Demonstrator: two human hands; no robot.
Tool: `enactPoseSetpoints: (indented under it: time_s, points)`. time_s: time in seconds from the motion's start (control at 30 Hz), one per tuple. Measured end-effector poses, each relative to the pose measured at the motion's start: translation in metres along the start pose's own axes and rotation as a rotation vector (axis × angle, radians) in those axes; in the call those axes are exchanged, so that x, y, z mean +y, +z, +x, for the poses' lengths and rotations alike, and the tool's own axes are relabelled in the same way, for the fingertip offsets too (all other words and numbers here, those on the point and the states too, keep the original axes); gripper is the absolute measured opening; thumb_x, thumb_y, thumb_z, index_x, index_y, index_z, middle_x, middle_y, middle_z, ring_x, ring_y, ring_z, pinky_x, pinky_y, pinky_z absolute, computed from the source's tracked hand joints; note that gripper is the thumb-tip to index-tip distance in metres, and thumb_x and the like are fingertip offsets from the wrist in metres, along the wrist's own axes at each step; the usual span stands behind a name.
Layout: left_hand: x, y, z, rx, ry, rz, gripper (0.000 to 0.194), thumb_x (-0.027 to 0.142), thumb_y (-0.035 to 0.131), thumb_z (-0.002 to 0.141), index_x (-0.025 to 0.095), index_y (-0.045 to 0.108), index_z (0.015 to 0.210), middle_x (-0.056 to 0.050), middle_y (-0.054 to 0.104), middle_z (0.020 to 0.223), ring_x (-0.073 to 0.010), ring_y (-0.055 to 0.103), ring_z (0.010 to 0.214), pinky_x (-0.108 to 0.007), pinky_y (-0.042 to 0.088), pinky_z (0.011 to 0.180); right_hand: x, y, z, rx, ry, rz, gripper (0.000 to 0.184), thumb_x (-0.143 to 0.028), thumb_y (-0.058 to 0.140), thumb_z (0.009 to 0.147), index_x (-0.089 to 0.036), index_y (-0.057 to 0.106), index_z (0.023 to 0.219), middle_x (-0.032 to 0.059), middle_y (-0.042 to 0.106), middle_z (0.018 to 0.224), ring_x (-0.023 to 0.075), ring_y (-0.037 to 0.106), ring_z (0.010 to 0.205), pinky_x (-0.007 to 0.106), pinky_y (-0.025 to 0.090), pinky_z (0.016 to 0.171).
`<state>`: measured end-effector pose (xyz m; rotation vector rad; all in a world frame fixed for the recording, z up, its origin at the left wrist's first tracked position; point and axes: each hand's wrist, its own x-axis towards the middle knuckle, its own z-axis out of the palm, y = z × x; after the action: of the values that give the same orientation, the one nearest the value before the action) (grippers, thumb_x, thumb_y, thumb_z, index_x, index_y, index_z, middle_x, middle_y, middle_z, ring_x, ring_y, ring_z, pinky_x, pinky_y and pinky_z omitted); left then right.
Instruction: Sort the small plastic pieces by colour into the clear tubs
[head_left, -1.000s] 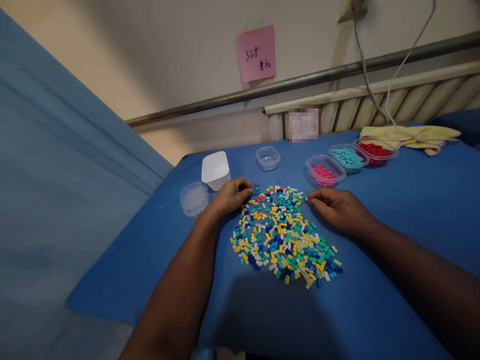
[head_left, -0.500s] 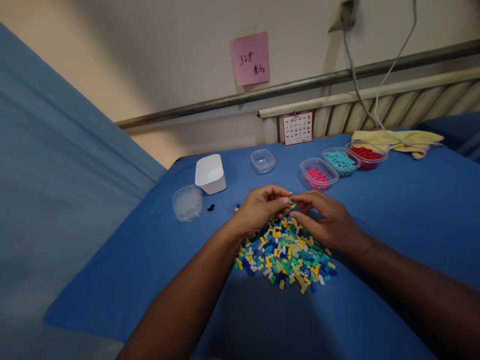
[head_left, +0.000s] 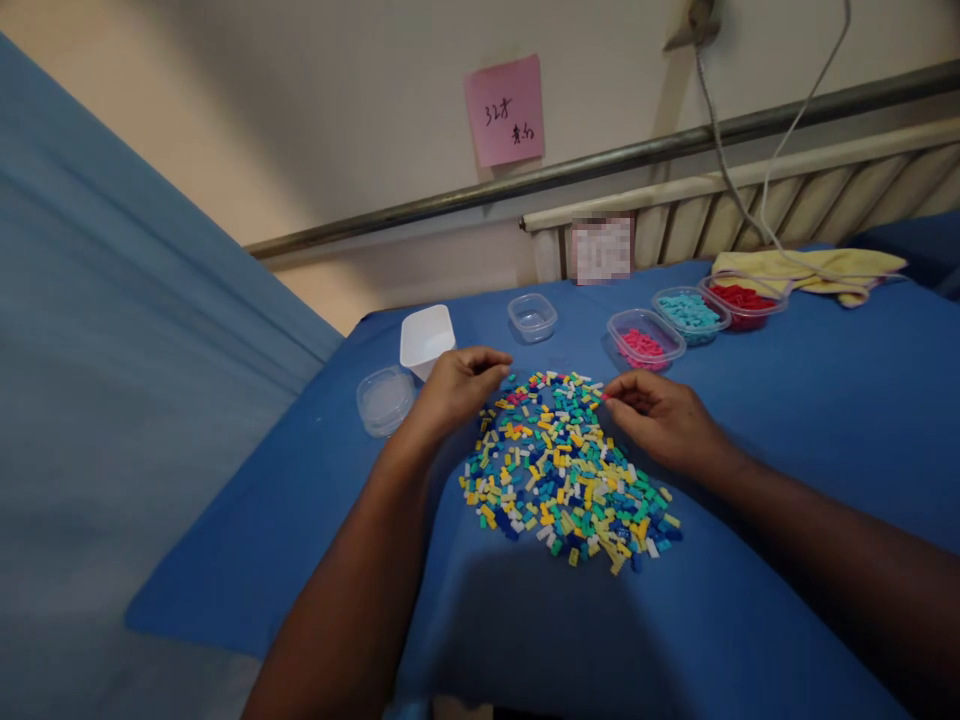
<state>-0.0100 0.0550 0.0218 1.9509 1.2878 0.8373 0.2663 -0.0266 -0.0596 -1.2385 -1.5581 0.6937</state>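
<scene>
A heap of several small coloured bricks (head_left: 566, 465), yellow, blue, green, white and pink, lies on the blue-covered table (head_left: 750, 560). My left hand (head_left: 454, 385) rests at the heap's far left edge, fingers curled with the tips pinched together. My right hand (head_left: 660, 415) sits at the heap's far right edge, thumb and forefinger pinched on a small pink brick (head_left: 604, 397). What my left fingers hold, if anything, is too small to name.
Behind the heap stand a white square cup (head_left: 427, 338), a round clear lid (head_left: 385, 399), an empty clear tub (head_left: 532, 317), and tubs of pink (head_left: 646, 339), light blue (head_left: 690, 312) and red (head_left: 744, 300) bricks. A yellow cloth (head_left: 810, 268) lies far right.
Half a second ago both hands met above the middle of the heap; now they have drawn apart to its left and right far edges.
</scene>
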Motion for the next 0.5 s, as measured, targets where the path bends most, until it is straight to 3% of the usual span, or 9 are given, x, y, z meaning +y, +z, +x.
enactPoseSetpoints:
  time_s: [0.1, 0.23, 0.37, 0.5]
  points:
    - [-0.016, -0.010, 0.001, -0.104, 0.087, 0.256, 0.020, 0.024, 0.068, 0.092, 0.021, 0.082, 0.105, -0.008, 0.078, 0.103, -0.0238, 0.071, 0.095, -0.035, 0.053, 0.088, 0.006, 0.003, 0.002, -0.039, 0.058, 0.076, 0.016, -0.035, 0.067, 0.094, -0.022, 0.071, 0.102, 0.0049, 0.079, 0.090, 0.0209, 0.075, 0.079, 0.034, 0.060, 0.070]
    - [-0.019, 0.001, -0.003, -0.282, 0.168, 0.598, 0.026, 0.018, 0.062, 0.094, 0.023, 0.083, 0.110, -0.009, 0.077, 0.115, -0.0274, 0.070, 0.101, -0.037, 0.052, 0.092, 0.007, 0.003, 0.001, -0.052, 0.055, 0.089, 0.017, -0.036, 0.067, 0.094, -0.022, 0.071, 0.103, 0.0051, 0.079, 0.092, 0.0203, 0.075, 0.079, 0.033, 0.060, 0.070]
    - [-0.009, 0.009, -0.003, -0.296, 0.160, 0.747, 0.027, 0.018, 0.060, 0.096, 0.020, 0.082, 0.111, -0.012, 0.076, 0.118, -0.0298, 0.070, 0.104, -0.037, 0.052, 0.091, 0.007, 0.002, 0.000, -0.077, 0.057, 0.085, 0.019, -0.038, 0.067, 0.095, -0.022, 0.071, 0.105, 0.0053, 0.078, 0.092, 0.0210, 0.074, 0.080, 0.035, 0.060, 0.071]
    - [-0.003, 0.006, -0.001, -0.362, 0.142, 0.842, 0.026, 0.019, 0.059, 0.098, 0.021, 0.082, 0.110, -0.010, 0.077, 0.113, -0.0269, 0.071, 0.103, -0.033, 0.052, 0.090, 0.009, 0.002, 0.000, -0.079, 0.070, 0.078, 0.020, -0.039, 0.068, 0.095, -0.022, 0.071, 0.105, 0.0051, 0.078, 0.091, 0.0207, 0.074, 0.078, 0.033, 0.060, 0.070]
